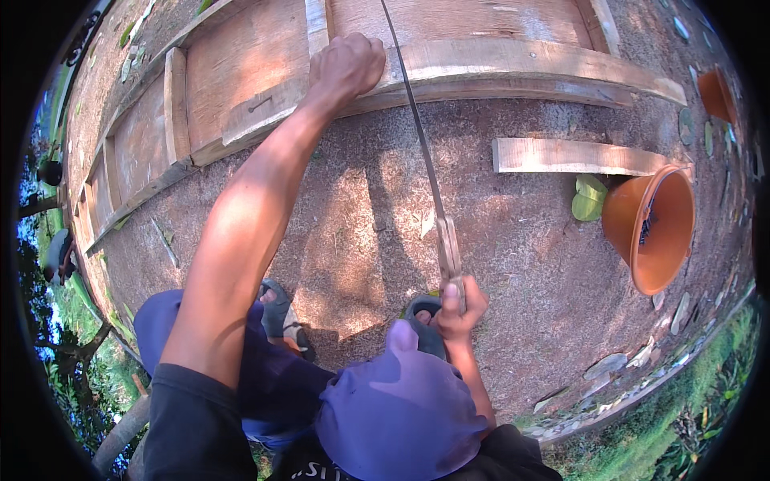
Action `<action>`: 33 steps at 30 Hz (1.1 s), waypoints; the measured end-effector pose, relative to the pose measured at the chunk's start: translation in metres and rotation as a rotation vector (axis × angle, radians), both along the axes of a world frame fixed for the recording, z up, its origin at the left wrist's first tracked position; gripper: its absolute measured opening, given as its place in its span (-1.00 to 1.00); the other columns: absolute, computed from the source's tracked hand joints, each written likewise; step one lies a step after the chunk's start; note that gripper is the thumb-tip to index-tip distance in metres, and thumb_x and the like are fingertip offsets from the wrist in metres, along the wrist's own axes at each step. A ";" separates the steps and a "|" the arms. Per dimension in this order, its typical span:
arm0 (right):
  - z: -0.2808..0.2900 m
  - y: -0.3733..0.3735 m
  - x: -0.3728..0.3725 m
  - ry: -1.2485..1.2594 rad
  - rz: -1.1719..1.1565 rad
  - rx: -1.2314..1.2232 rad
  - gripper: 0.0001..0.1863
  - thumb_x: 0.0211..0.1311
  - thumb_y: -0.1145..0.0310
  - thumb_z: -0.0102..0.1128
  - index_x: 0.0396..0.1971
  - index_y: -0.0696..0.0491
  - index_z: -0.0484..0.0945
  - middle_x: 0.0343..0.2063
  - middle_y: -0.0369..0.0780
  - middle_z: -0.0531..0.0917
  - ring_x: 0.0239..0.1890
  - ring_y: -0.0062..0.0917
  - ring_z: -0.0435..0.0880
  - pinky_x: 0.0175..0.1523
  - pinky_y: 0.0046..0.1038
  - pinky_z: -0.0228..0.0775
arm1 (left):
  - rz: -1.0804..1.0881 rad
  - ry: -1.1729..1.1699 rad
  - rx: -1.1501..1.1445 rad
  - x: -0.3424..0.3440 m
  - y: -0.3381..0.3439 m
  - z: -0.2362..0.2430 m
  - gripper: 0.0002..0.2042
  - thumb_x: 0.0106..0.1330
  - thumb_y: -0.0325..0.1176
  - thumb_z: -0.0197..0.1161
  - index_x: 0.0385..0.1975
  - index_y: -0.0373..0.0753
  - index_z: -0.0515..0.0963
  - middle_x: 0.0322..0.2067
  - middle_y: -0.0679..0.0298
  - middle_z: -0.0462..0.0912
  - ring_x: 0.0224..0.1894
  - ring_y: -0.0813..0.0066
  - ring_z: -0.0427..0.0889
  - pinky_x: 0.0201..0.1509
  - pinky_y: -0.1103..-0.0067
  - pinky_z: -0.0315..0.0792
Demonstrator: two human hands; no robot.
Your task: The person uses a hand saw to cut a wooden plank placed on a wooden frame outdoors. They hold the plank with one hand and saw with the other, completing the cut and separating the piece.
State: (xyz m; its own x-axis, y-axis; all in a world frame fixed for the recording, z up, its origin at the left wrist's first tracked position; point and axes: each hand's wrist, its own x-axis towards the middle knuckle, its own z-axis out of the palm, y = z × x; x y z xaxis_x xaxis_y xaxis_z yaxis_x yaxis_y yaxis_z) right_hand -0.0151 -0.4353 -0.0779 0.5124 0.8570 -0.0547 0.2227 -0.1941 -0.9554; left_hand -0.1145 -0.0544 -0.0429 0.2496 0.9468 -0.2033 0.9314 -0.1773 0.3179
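My right hand (461,309) is closed around the wooden handle (449,248) of a handsaw. Its long thin blade (419,120), seen nearly edge-on, runs away from me and lies across a wooden beam (489,60) of a large panel frame. Just left of the blade, my left hand (349,64) is closed over that beam, its fingertips hidden on the far side. A bent nail (259,104) sticks from the wood to the left of my forearm.
A loose wooden plank (569,155) lies on the ground at right. Against its end is a tipped orange bucket (650,228) with small dark pieces inside, beside a green leaf (589,197). Another orange container (715,94) stands farther off. My feet are below the frame.
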 end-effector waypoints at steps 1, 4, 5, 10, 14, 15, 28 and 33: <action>0.007 -0.028 -0.002 0.046 -0.061 0.055 -0.64 0.24 0.13 0.13 -0.57 0.13 0.51 -0.77 -0.23 0.52 -0.71 -0.56 0.56 -0.55 -0.42 0.38 | -0.042 -0.022 0.130 -0.001 0.003 -0.005 -0.57 0.37 -0.17 -0.19 -0.45 -0.39 0.55 -0.42 -0.17 0.56 -0.28 -0.07 0.54 -0.15 0.14 0.36; 0.014 -0.029 -0.004 -0.035 -0.021 0.068 -0.65 0.25 0.15 0.13 -0.58 0.13 0.51 -0.76 -0.22 0.55 -0.71 -0.57 0.56 -0.55 -0.41 0.38 | -0.125 -0.033 0.368 -0.018 -0.001 -0.029 -0.58 0.38 -0.24 -0.19 -0.74 -0.22 0.40 -0.80 0.20 0.44 -0.77 0.35 0.43 -0.73 0.32 0.32; 0.019 -0.001 -0.006 0.161 -0.038 -0.022 -0.67 0.26 0.20 0.14 -0.58 0.14 0.50 -0.76 -0.23 0.53 -0.71 -0.57 0.56 -0.56 -0.43 0.36 | -0.132 -0.035 0.375 -0.019 -0.001 -0.031 -0.58 0.38 -0.23 -0.19 -0.73 -0.22 0.40 -0.80 0.20 0.44 -0.76 0.35 0.43 -0.72 0.32 0.33; -0.002 0.137 -0.008 0.024 -0.042 0.207 -0.72 0.30 0.26 0.15 -0.52 0.15 0.51 -0.76 -0.27 0.48 -0.70 -0.65 0.44 -0.58 -0.46 0.23 | -0.232 -0.032 0.482 -0.010 0.010 -0.030 -0.57 0.39 -0.21 -0.20 -0.71 -0.22 0.42 -0.79 0.18 0.44 -0.75 0.34 0.44 -0.70 0.29 0.34; -0.001 0.026 -0.005 0.034 -0.002 0.012 -0.69 0.28 0.21 0.16 -0.49 0.16 0.54 -0.74 -0.27 0.55 -0.68 -0.61 0.55 -0.56 -0.48 0.32 | -0.073 -0.093 0.121 -0.013 0.001 -0.013 -0.54 0.39 -0.16 -0.19 -0.51 -0.38 0.55 -0.51 -0.15 0.58 -0.41 -0.05 0.59 -0.24 0.11 0.42; 0.000 -0.018 -0.002 -0.009 0.001 0.043 -0.67 0.27 0.18 0.16 -0.49 0.17 0.55 -0.73 -0.25 0.58 -0.68 -0.59 0.58 -0.55 -0.48 0.36 | -0.005 -0.074 -0.041 -0.008 -0.001 -0.001 -0.49 0.39 -0.13 -0.19 -0.41 -0.46 0.61 -0.38 -0.31 0.64 -0.24 -0.23 0.67 -0.02 0.03 0.45; 0.052 0.048 0.000 0.067 0.033 -0.031 -0.72 0.29 0.27 0.16 -0.52 0.16 0.52 -0.72 -0.26 0.56 -0.65 -0.63 0.56 -0.51 -0.48 0.37 | 0.001 -0.037 0.079 -0.012 0.000 -0.003 -0.48 0.37 -0.13 -0.19 -0.34 -0.49 0.62 -0.24 -0.35 0.63 -0.09 -0.24 0.63 0.11 0.07 0.40; 0.056 -0.024 0.007 0.117 -0.010 0.011 -0.71 0.27 0.26 0.16 -0.51 0.19 0.54 -0.73 -0.27 0.58 -0.65 -0.65 0.59 -0.50 -0.54 0.42 | -0.054 -0.030 0.098 0.001 -0.007 -0.001 -0.47 0.37 -0.14 -0.21 -0.28 -0.52 0.61 -0.20 -0.39 0.60 -0.05 -0.32 0.58 0.14 0.07 0.37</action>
State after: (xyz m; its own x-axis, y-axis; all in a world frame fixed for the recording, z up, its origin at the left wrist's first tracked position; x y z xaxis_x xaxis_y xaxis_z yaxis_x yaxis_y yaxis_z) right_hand -0.0078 -0.4594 -0.0217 0.5116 0.8527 -0.1054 0.1077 -0.1853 -0.9768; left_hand -0.1133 -0.0613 -0.0443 0.3050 0.9469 -0.1020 0.9102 -0.2583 0.3239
